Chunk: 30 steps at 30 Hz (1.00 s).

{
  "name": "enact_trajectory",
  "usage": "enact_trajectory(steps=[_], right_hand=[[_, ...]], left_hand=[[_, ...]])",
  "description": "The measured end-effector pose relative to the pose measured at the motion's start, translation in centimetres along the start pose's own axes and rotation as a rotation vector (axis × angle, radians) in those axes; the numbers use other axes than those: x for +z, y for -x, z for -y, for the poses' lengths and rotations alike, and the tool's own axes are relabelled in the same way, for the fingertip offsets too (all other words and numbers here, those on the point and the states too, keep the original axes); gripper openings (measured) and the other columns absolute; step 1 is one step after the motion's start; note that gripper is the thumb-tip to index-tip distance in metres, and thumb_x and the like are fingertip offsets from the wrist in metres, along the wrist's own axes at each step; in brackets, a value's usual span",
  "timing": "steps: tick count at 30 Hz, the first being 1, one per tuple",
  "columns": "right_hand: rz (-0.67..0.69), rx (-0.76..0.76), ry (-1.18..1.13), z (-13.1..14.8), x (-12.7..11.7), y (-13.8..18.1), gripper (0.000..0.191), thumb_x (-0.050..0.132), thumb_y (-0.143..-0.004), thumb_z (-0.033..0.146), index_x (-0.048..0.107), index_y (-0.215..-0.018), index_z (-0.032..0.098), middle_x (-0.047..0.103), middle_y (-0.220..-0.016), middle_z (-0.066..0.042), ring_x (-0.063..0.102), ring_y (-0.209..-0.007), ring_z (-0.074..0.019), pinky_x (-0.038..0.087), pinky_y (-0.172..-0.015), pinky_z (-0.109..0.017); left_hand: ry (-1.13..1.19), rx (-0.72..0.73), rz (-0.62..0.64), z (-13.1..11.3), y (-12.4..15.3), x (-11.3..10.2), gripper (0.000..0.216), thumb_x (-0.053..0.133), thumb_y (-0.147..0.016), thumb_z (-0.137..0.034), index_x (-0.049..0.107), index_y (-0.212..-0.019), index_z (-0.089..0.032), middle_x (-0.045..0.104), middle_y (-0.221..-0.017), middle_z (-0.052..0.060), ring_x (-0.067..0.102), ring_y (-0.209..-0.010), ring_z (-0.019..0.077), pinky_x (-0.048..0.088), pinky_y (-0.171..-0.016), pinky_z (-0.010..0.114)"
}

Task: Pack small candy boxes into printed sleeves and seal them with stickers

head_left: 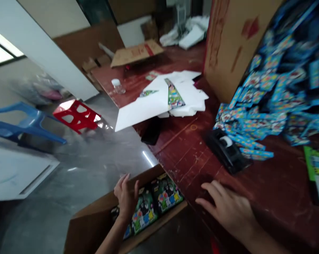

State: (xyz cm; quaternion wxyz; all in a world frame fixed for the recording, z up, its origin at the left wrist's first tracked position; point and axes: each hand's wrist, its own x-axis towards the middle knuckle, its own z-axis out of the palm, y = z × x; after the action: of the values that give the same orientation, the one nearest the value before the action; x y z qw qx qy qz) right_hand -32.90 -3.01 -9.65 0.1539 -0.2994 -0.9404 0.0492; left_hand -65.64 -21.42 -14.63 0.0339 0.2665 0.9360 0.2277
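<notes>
My left hand (126, 197) reaches down into an open cardboard carton (95, 218) on the floor beside the table. Its fingers are spread and rest against a green printed box (145, 211) standing in the carton, with another green box (166, 192) next to it. My right hand (226, 206) lies flat, fingers stretched out, on the dark red wooden table (191, 155) near its front edge. It holds nothing. A black tape dispenser (226, 150) sits just beyond that hand.
A heap of blue printed packets (276, 95) spills at the right by a tall cardboard box (233, 42). White sheets (159, 100) and a small jar (117, 84) lie farther back. A red stool (77, 114) and blue chair (21, 123) stand on the grey floor.
</notes>
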Motion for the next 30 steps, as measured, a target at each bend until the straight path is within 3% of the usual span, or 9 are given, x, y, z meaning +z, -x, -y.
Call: enact_trajectory(steps=[2, 4, 8, 11, 16, 19, 21, 25, 30], right_hand=[[0.004, -0.011, -0.006, 0.1, -0.1, -0.5, 0.031, 0.058, -0.096, 0.051, 0.067, -0.110, 0.024, 0.072, -0.096, -0.002, 0.074, -0.077, -0.0200, 0.047, -0.058, -0.030], [0.016, -0.006, -0.017, 0.3, -0.6, -0.9, 0.026, 0.060, -0.096, 0.047, 0.066, -0.109, 0.025, 0.071, -0.096, -0.003, 0.074, -0.077, -0.0204, 0.049, -0.059, -0.029], [0.008, 0.028, -0.132, 1.0, -1.7, -0.7, 0.016, 0.056, -0.098, 0.037, 0.066, -0.104, 0.027, 0.071, -0.096, -0.003, 0.074, -0.078, -0.0207, 0.051, -0.062, -0.028], [-0.033, 0.041, -0.449, 0.8, -2.2, 0.2, 0.020, 0.048, -0.100, 0.036, 0.066, -0.103, 0.030, 0.071, -0.096, -0.002, 0.073, -0.081, -0.0204, 0.054, -0.071, -0.030], [-0.097, 0.451, -1.389, -3.5, -7.7, 0.4, 0.067, 0.026, -0.094, 0.074, 0.057, -0.128, 0.026, 0.069, -0.124, -0.017, 0.074, -0.096, -0.0289, 0.060, -0.071, -0.041], [0.038, 0.488, -1.775, -7.8, -14.5, -0.1, 0.098, -0.004, -0.085, 0.084, 0.054, -0.132, 0.020, 0.061, -0.139, -0.020, 0.068, -0.116, -0.0314, 0.058, -0.086, -0.048], [0.066, 0.499, -1.730, -10.5, -18.2, 0.2, 0.097, 0.003, -0.086, 0.086, 0.057, -0.132, 0.019, 0.064, -0.136, -0.019, 0.068, -0.117, -0.0315, 0.058, -0.087, -0.049], [0.227, 0.687, -1.384, -13.8, -20.7, 3.9, 0.055, 0.068, -0.082, 0.062, 0.070, -0.110, 0.015, 0.077, -0.107, -0.016, 0.075, -0.087, -0.0270, 0.060, -0.075, -0.041], [0.374, 0.630, -1.253, -16.0, -22.8, 12.8, 0.053, 0.079, -0.074, 0.053, 0.070, -0.111, 0.016, 0.078, -0.104, -0.010, 0.074, -0.080, -0.0226, 0.060, -0.073, -0.037]], left_hand=[[0.057, 0.479, -0.233, -6.1, -2.9, -1.6, 0.052, 0.060, -0.091, -0.044, 0.049, -0.135, -0.020, 0.048, -0.145, 0.021, 0.041, -0.141, 0.0351, 0.029, -0.117, 0.052], [0.023, 0.720, -0.281, -13.5, -6.4, -3.4, 0.060, 0.063, -0.091, -0.042, 0.044, -0.143, -0.021, 0.042, -0.154, 0.019, 0.034, -0.146, 0.0338, 0.025, -0.120, 0.050], [-0.216, 0.661, 0.000, -27.0, -12.6, -7.4, 0.072, 0.067, -0.087, -0.023, 0.037, -0.151, -0.010, 0.049, -0.148, 0.027, 0.040, -0.144, 0.0369, 0.031, -0.116, 0.049], [-0.226, 0.574, -0.021, -31.7, -13.9, -11.2, 0.056, 0.056, -0.089, -0.011, 0.047, -0.145, -0.006, 0.068, -0.120, 0.028, 0.063, -0.120, 0.0374, 0.046, -0.101, 0.049], [-0.202, 0.641, -0.211, -28.8, -6.4, -16.7, 0.057, 0.044, -0.096, -0.018, 0.042, -0.153, -0.025, 0.051, -0.151, 0.017, 0.054, -0.133, 0.0385, 0.048, -0.100, 0.051], [-0.217, 1.027, -0.227, -24.0, 2.7, -16.6, 0.061, 0.052, -0.095, -0.025, 0.040, -0.153, -0.041, 0.055, -0.149, 0.004, 0.057, -0.131, 0.0346, 0.054, -0.095, 0.044], [-0.230, 1.189, -0.131, -21.4, 8.8, -15.5, 0.068, 0.051, -0.094, -0.022, 0.033, -0.155, -0.045, 0.055, -0.149, 0.000, 0.058, -0.131, 0.0323, 0.055, -0.094, 0.044], [-0.107, 1.384, 0.333, -21.1, 16.6, -11.9, 0.070, 0.054, -0.090, -0.018, 0.038, -0.154, -0.040, 0.059, -0.145, 0.004, 0.065, -0.123, 0.0290, 0.060, -0.085, 0.038], [0.296, 1.024, 0.549, -27.4, 17.6, -7.3, 0.075, 0.076, -0.077, -0.042, 0.051, -0.145, -0.023, 0.064, -0.137, 0.016, 0.064, -0.121, 0.0339, 0.048, -0.107, 0.048]])
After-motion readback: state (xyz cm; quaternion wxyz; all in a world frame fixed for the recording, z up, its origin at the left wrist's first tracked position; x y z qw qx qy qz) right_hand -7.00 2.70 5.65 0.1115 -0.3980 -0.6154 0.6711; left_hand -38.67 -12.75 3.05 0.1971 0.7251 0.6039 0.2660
